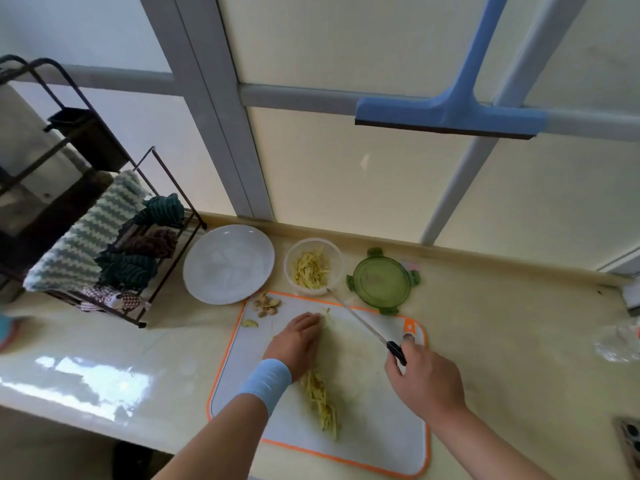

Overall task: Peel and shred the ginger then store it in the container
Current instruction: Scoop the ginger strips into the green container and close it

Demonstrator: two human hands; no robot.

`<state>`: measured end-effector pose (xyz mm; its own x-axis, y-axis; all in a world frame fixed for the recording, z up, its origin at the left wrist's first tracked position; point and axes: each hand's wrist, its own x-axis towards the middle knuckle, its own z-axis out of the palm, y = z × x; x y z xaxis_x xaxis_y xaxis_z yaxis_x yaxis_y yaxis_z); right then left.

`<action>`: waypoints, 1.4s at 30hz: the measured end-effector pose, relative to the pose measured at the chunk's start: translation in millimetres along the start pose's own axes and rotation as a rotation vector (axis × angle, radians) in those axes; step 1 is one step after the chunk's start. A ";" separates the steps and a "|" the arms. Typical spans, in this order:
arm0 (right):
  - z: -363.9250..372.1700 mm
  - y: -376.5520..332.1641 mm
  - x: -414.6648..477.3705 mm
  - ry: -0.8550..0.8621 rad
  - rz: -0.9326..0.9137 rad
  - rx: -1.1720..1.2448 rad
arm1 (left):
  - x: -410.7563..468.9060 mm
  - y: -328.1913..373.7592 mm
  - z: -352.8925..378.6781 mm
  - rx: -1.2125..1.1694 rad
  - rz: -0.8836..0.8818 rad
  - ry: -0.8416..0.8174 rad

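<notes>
While right hand (pixel 424 379) grips knife (pixel 360 318) by black handle, blade tip up near container (pixel 289 261) rim, left hand (pixel 298 336) lies flat on cutting board (pixel 381 427), fingers straight. Peeling done: peel scraps (pixel 266 304) at board's upper-left corner. Shredding looks done too. Approx half already in container, mid-frame; long row of ginger shreds (pixel 320 400) on board, bottom centre. To do: transfer rest, fit green lid (pixel 381 280), lying on bench right of container.
</notes>
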<state>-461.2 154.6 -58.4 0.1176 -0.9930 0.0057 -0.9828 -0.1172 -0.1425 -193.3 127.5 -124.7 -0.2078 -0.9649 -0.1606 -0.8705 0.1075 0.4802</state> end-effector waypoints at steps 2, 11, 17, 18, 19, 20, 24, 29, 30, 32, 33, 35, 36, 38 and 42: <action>7.5 4.2 -3.4 -0.011 -0.030 -0.007 | -16.9 -2.1 6.4 -0.020 0.060 0.056; 27.6 4.2 -3.1 -0.082 -0.221 -0.004 | -66.7 -4.0 16.9 0.142 -0.165 0.198; 30.5 30.0 -23.1 -0.144 -0.242 0.042 | -75.7 -6.9 25.5 -0.033 -0.258 0.194; 30.2 31.4 -22.1 -0.129 -0.224 0.053 | -81.0 -5.3 28.4 -0.066 -0.221 0.237; 28.8 30.3 -19.4 -0.112 -0.200 0.071 | -86.3 -3.5 32.2 -0.089 -0.171 0.284; 28.0 28.3 -16.2 -0.099 -0.172 0.099 | -92.0 -1.0 36.0 -0.105 -0.130 0.330; 23.2 11.6 -12.2 -0.243 -0.097 0.198 | -102.3 14.3 41.3 -0.045 -0.110 0.224; 25.7 9.7 -29.0 -0.409 -0.020 0.384 | -92.3 23.9 51.2 0.040 -0.238 0.124; 26.3 12.4 -32.7 -0.393 0.035 0.443 | -90.1 24.7 50.2 -0.014 -0.273 0.171; 29.0 19.3 -38.4 -0.322 0.158 0.524 | -86.4 26.1 49.5 -0.047 -0.296 0.247; 30.8 23.3 -40.9 -0.290 0.211 0.537 | -84.9 27.7 50.6 -0.035 -0.268 0.255; 33.5 31.8 -45.6 -0.267 0.295 0.537 | -81.8 37.2 53.7 0.034 -0.186 0.173; 34.8 35.7 -48.5 -0.275 0.322 0.527 | -80.4 42.4 55.1 0.100 -0.154 0.114; 36.1 40.3 -54.9 -0.317 0.340 0.481 | -77.6 49.1 57.9 0.190 -0.096 0.086; 34.5 37.1 -66.2 -0.397 0.280 0.353 | -77.3 53.0 56.8 0.104 -0.095 0.242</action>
<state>-500.6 216.3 -98.2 -0.0276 -0.8976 -0.4400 -0.8853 0.2263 -0.4061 -248.8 221.3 -135.8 -0.0211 -0.9997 0.0158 -0.9246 0.0255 0.3801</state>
